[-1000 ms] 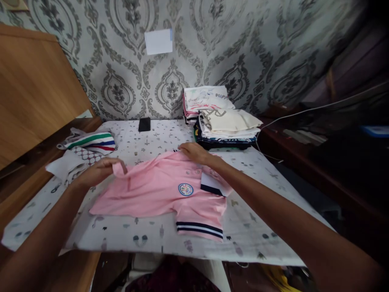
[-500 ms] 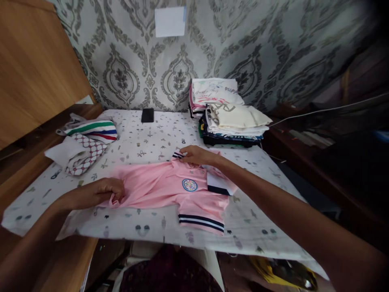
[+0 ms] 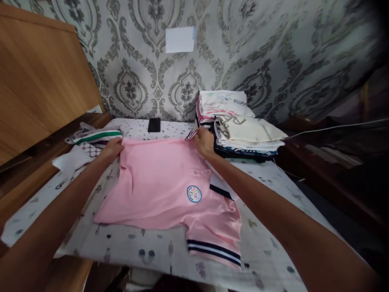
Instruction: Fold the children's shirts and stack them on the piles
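A pink polo shirt (image 3: 164, 182) with a round chest badge and navy-and-white striped sleeve cuffs lies spread on the patterned white table cover (image 3: 267, 182). My left hand (image 3: 113, 147) grips the shirt's far left corner, fingers closed on the fabric. My right hand (image 3: 203, 141) pinches the far right corner by a striped cuff. Both hands hold the far edge stretched out, away from me.
A stack of folded clothes (image 3: 240, 125) stands at the back right, close to my right hand. Loose garments (image 3: 88, 142), one striped, lie at the back left. A black phone (image 3: 154, 124) rests near the patterned wall. A wooden panel (image 3: 39, 77) rises on the left.
Both hands have moved away from me, pulling the bunched shirt's edge back and spreading it flat. The left hand went from the near left to the far left corner.
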A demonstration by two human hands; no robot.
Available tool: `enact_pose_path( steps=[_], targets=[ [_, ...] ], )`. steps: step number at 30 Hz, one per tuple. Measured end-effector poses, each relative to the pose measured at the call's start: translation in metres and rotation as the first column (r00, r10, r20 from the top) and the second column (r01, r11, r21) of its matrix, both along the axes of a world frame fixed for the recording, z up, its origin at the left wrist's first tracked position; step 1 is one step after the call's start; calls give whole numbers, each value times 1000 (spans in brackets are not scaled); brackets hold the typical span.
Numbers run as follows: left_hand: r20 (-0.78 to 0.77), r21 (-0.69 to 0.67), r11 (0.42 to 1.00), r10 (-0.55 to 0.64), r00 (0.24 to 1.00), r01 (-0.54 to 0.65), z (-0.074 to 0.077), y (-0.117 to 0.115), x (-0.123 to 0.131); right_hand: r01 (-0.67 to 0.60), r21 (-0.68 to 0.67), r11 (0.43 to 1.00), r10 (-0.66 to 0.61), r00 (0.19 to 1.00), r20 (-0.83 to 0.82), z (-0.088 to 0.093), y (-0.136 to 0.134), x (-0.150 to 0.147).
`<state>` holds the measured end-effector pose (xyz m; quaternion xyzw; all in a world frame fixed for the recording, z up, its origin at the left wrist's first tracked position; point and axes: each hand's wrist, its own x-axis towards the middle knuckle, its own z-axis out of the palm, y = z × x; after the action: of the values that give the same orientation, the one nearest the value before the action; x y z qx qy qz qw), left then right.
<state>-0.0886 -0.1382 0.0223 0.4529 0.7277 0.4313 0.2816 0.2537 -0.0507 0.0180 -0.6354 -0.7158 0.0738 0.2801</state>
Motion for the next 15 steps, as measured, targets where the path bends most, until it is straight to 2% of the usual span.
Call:
enact_pose_path(
  steps=[3,6,9,12,15],
  targets=[
    [-56,-28,997,64,996,-66,-22,15,-3,-5,-89,996,7,1000,17,-26,9,-9],
    [-90,-18,999,42,995,-44,-32,13,-9,-105,-102,989,103,994,-23,-42,12,-6],
    [-91,22,999,-33,995,35,-32,4,-12,-190,-69,979,185,980,-76,-44,8,5],
    [-95,34,994,-101,990,104,-28,-7,-8,-266,-64,962,263,963,-60,-38,0,15],
    [-233,-34,987,-160,959,157,-22,-16,-3,-367,-131,921,366,930,-36,-34,-4,18]
  ],
)
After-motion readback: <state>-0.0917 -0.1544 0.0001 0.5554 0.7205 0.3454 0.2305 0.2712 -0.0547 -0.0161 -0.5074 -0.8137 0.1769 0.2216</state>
